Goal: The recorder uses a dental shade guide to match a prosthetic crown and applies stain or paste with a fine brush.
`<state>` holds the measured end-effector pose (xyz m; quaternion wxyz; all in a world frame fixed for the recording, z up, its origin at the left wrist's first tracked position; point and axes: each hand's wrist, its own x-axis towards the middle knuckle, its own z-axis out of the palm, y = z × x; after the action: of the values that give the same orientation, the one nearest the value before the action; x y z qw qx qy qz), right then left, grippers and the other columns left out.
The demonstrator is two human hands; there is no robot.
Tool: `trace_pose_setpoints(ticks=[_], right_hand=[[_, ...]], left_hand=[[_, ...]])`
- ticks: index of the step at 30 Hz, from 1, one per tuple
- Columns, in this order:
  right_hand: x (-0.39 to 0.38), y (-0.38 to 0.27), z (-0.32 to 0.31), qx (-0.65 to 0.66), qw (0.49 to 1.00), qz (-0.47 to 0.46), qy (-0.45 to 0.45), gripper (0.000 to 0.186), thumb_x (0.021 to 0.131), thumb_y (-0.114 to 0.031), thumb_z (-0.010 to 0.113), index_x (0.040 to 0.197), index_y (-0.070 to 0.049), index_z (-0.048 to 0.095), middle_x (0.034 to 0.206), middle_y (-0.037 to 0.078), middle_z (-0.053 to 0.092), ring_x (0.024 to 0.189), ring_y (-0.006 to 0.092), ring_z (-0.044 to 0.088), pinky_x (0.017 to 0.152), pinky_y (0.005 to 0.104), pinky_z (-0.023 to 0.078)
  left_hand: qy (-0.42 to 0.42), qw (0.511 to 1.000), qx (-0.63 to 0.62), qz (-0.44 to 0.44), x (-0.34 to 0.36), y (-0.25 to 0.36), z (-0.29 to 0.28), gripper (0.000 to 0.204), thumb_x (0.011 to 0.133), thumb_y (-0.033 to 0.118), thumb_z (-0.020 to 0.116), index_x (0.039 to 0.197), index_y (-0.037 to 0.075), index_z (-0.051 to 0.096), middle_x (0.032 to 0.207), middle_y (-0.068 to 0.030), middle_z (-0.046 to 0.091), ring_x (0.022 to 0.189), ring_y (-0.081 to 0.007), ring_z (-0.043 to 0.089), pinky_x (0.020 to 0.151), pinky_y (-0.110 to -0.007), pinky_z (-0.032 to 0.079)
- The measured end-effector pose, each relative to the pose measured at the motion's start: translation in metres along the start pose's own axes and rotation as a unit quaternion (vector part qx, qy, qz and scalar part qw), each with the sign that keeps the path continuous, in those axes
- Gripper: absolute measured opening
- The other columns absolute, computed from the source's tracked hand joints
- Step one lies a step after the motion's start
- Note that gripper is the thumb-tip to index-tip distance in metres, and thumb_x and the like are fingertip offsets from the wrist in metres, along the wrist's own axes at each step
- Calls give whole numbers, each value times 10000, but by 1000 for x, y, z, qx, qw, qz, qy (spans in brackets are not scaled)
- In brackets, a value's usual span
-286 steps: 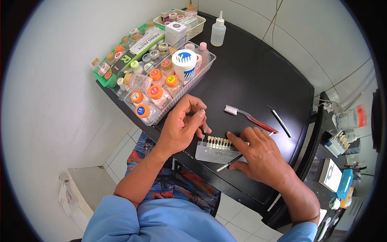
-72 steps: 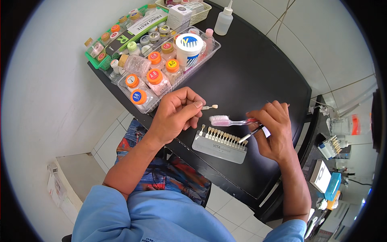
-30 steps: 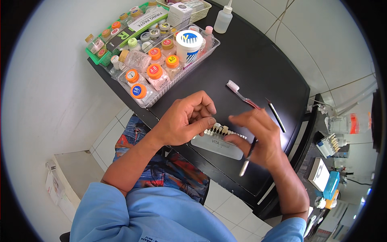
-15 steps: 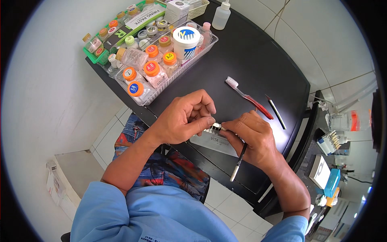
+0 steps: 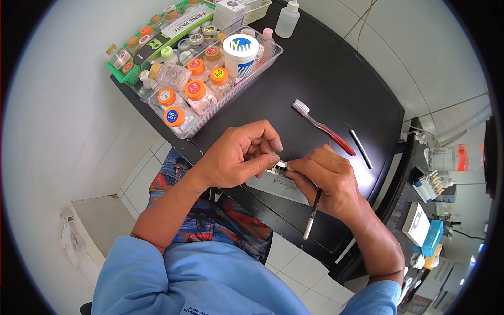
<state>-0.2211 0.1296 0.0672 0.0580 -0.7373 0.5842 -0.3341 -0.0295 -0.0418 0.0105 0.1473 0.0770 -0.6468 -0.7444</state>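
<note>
Close together over the desk's near edge, both my hands have their fingertips at a small white tooth-like piece (image 5: pixel 282 164). My left hand (image 5: pixel 242 153) is curled, thumb and fingertips closed at the piece's left side. From the right, my right hand (image 5: pixel 328 176) pinches at it with thumb and index finger. A slim dark rod with a pale end, like a brush handle (image 5: pixel 311 214), also rests in the right hand and slants toward me. Beneath my fingers lies a pale grey tooth shade guide (image 5: pixel 278 186), its tabs partly covered by the hands.
Beyond my right hand lie a red-and-clear toothbrush (image 5: pixel 323 126) and a thin pointed knife-like tool (image 5: pixel 359 146). A clear plastic basket (image 5: pixel 231 93) of powder jars and a green basket (image 5: pixel 123 75) stand far left. A squeeze bottle (image 5: pixel 287 21) stands at the back.
The brush handle's pale end has tipped slightly down and to the right. Both hands stay in nearly the same place.
</note>
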Motion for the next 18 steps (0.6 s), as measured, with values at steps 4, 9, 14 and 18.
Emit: trace_pose_setpoints(ticks=[4,9,14,18], right_hand=[[-1,1,-1,-2,1000,20,-1,232,849,-5,897,1052,-24,785,863,99,715,754,291,674,688,413,484],[-2,-2,-5,38,993,100,40,215,874,0,884,1067,-22,791,911,121,763,807,307,734,718,412,542],[-1,4,-14,52,976,200,66,177,905,0,871,1071,0,811,893,131,794,793,264,775,732,393,602],[-5,14,-21,48,973,212,77,161,917,14,844,1076,4,819,867,109,790,779,223,766,801,379,599]], left_hand=[[28,1000,-3,5,2,-3,4,86,1077,-5,705,1154,5,669,900,-24,717,734,-56,685,633,-220,534],[13,998,60,18,1,1,1,100,1089,-29,647,1169,-14,705,1038,-94,783,858,-91,760,665,-227,549],[70,996,62,2,-5,-2,3,173,1093,-41,595,1216,-27,715,1142,-123,801,929,-102,770,715,-231,556],[150,948,259,108,-19,11,3,217,1017,53,747,1222,-10,720,1166,-130,783,967,-202,750,798,-319,574]])
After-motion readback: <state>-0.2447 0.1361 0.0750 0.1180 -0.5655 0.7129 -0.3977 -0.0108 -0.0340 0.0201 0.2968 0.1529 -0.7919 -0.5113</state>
